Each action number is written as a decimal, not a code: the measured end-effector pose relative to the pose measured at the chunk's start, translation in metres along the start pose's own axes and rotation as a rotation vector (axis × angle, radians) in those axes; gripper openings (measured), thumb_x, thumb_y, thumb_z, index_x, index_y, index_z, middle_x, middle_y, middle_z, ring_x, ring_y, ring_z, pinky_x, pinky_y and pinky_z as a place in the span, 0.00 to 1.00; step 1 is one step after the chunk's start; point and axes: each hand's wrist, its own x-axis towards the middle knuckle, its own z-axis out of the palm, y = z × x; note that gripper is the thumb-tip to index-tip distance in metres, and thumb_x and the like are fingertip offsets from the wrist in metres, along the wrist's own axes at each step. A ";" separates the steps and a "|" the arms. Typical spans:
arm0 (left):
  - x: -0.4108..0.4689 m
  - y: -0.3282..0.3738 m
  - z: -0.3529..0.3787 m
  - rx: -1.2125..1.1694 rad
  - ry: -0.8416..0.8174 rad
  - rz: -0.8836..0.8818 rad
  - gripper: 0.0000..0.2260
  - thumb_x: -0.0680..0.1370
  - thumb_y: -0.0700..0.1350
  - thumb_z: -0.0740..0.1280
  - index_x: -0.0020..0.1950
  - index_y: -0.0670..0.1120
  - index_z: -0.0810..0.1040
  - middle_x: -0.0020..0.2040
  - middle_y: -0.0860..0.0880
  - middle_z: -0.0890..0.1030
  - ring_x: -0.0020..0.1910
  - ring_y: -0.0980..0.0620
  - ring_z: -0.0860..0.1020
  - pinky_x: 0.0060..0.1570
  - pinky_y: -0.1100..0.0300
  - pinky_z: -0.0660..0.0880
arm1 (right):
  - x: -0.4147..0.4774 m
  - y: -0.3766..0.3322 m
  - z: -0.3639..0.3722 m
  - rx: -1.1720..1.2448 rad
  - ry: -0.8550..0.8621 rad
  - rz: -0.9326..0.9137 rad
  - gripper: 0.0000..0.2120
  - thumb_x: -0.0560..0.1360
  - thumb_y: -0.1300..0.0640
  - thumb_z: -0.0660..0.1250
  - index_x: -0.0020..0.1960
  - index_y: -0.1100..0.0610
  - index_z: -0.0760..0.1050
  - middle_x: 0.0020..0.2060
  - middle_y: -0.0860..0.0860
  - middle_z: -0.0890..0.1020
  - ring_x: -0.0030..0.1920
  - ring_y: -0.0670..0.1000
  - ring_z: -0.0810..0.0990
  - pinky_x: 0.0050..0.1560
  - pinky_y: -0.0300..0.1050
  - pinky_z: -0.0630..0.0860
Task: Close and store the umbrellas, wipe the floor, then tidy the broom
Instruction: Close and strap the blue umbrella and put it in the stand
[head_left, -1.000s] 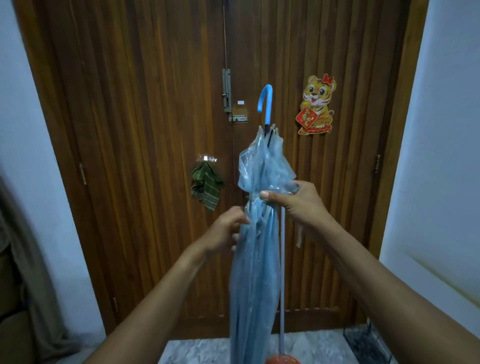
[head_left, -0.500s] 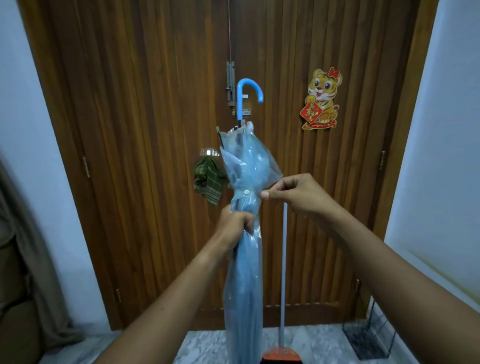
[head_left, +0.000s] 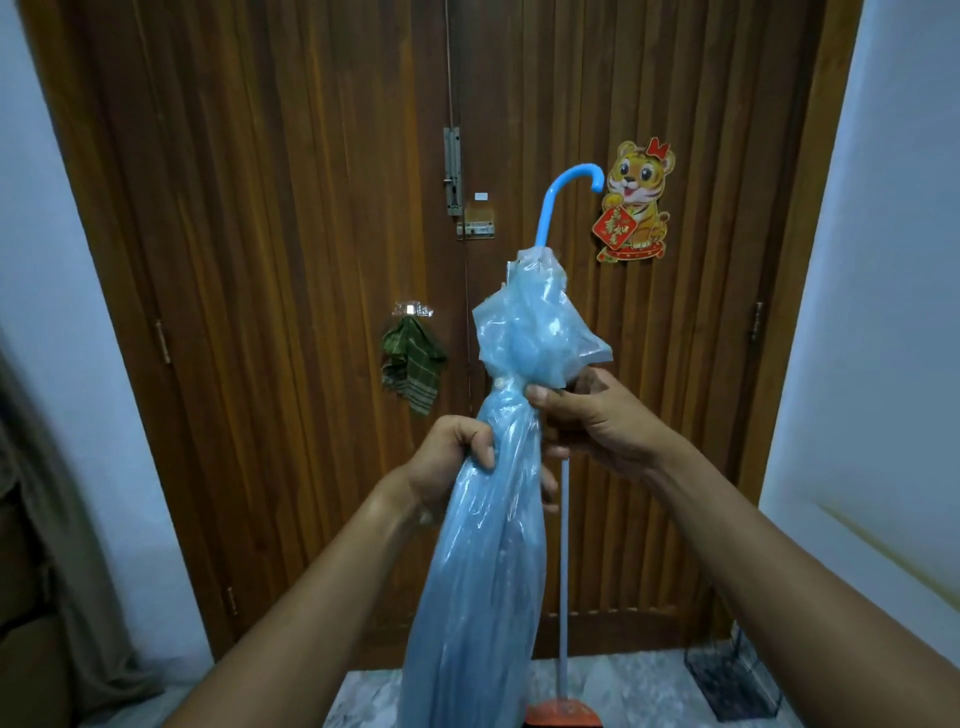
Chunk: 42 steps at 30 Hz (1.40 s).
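One umbrella (head_left: 478, 571) tilted right; one broom (head_left: 566, 714)

Both arms fwd; L hand (head_left: 453, 460) & R hand (head_left: 597, 423) each grip umbrella (head_left: 480, 571), R higher.

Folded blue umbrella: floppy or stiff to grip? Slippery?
Canopy likely floppy: the umbrella bunches and creases above where the left hand and right hand squeeze it. Probably slippery; the film looks glossy. A stiff shaft likely runs inside, since the hooked handle stands up unsupported.
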 end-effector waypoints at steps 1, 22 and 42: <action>0.001 0.000 -0.004 0.119 0.188 0.021 0.27 0.61 0.41 0.63 0.59 0.33 0.75 0.48 0.35 0.79 0.48 0.36 0.77 0.53 0.46 0.74 | 0.001 0.000 0.000 -0.036 0.073 -0.007 0.09 0.77 0.63 0.70 0.56 0.65 0.78 0.37 0.49 0.85 0.32 0.45 0.82 0.33 0.38 0.76; 0.012 -0.009 0.024 0.345 0.684 0.232 0.09 0.62 0.33 0.66 0.41 0.40 0.75 0.34 0.41 0.76 0.34 0.42 0.77 0.36 0.45 0.78 | 0.002 -0.005 -0.010 -0.242 0.154 0.034 0.12 0.72 0.54 0.75 0.51 0.61 0.86 0.43 0.53 0.88 0.42 0.45 0.83 0.42 0.39 0.74; 0.001 -0.019 0.025 0.549 0.552 0.275 0.34 0.66 0.48 0.74 0.67 0.53 0.62 0.61 0.49 0.78 0.59 0.51 0.79 0.58 0.50 0.78 | 0.010 0.003 0.019 -0.317 0.484 -0.117 0.09 0.67 0.58 0.81 0.37 0.60 0.82 0.38 0.54 0.87 0.44 0.52 0.88 0.50 0.52 0.84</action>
